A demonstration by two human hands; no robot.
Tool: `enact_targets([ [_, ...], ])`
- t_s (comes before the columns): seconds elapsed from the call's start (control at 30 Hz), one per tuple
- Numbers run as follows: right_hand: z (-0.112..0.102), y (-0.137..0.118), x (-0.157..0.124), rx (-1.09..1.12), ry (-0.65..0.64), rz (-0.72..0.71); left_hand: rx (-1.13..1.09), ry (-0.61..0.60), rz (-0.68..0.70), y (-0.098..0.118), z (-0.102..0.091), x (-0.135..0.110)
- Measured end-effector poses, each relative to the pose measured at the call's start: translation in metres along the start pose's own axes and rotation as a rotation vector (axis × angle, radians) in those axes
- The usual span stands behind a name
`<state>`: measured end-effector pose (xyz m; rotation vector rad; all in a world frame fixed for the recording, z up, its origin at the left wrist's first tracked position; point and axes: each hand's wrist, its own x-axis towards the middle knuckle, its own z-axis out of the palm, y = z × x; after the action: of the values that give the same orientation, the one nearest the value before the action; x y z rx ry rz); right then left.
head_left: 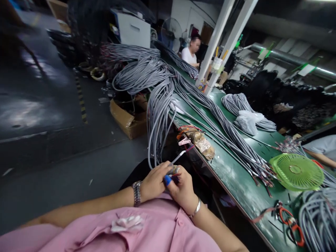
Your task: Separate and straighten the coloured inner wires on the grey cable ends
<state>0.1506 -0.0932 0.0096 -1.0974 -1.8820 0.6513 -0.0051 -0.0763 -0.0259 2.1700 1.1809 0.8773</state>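
Observation:
My left hand (156, 180), with a watch at the wrist, is closed round a grey cable (176, 159) in front of my body. The cable's end sticks out past the fingers, with a white sleeve and thin coloured wires (189, 148) near the table edge. My right hand (183, 189) meets the left one, its fingers curled and its thumb wearing a blue cover (167, 180). Dark red and purple thin wires (176, 177) show between the right thumb and fingers. Part of what lies between the hands is hidden. Grey cable loops (157, 115) hang just beyond the left hand.
Long grey cables (223, 122) run along the green table (223, 168). On it are a pink clip (184, 141), a wrapped brown bundle (204, 147), a green basket (296, 171) and orange-handled scissors (290, 220). A cardboard box (127, 120) stands on the floor. A person (191, 52) sits behind.

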Motion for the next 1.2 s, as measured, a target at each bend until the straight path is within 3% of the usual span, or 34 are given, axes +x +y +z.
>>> enact_targets([
  [0.13,-0.009,0.028,-0.001,0.332,0.202,0.306,-0.074,-0.013,-0.011,0.001,-0.012,0.003],
  [0.23,-0.019,0.042,0.001,0.550,0.294,0.406,-0.183,-0.024,-0.006,-0.003,-0.021,0.001],
  [0.37,-0.022,0.037,0.011,0.686,0.132,0.348,-0.188,-0.155,0.072,-0.007,-0.025,-0.002],
  [0.47,-0.019,0.026,0.022,0.663,-0.006,0.299,-0.222,-0.255,0.117,-0.006,-0.025,-0.002],
  [0.53,-0.017,0.021,0.029,0.634,-0.026,0.286,-0.318,-0.300,0.119,-0.005,-0.028,-0.003],
  [0.6,-0.015,0.018,0.034,0.611,-0.011,0.278,-0.479,-0.300,0.053,-0.005,-0.031,-0.004],
  [0.77,-0.007,0.018,0.037,0.600,-0.040,0.266,-0.950,-0.182,-0.327,-0.003,-0.038,0.000],
  [0.9,0.002,0.020,0.034,0.746,-0.160,0.278,-0.873,-0.180,-0.406,-0.001,-0.040,0.014],
  [1.0,0.004,0.027,0.030,0.793,-0.070,0.334,-0.737,-0.087,-0.441,-0.008,-0.041,0.019],
  [1.1,0.003,0.033,0.026,0.805,0.040,0.381,-0.685,-0.055,-0.583,-0.020,-0.041,0.017],
  [1.2,0.006,0.034,0.026,0.813,-0.009,0.396,-0.772,0.024,-0.577,-0.025,-0.041,0.019],
])
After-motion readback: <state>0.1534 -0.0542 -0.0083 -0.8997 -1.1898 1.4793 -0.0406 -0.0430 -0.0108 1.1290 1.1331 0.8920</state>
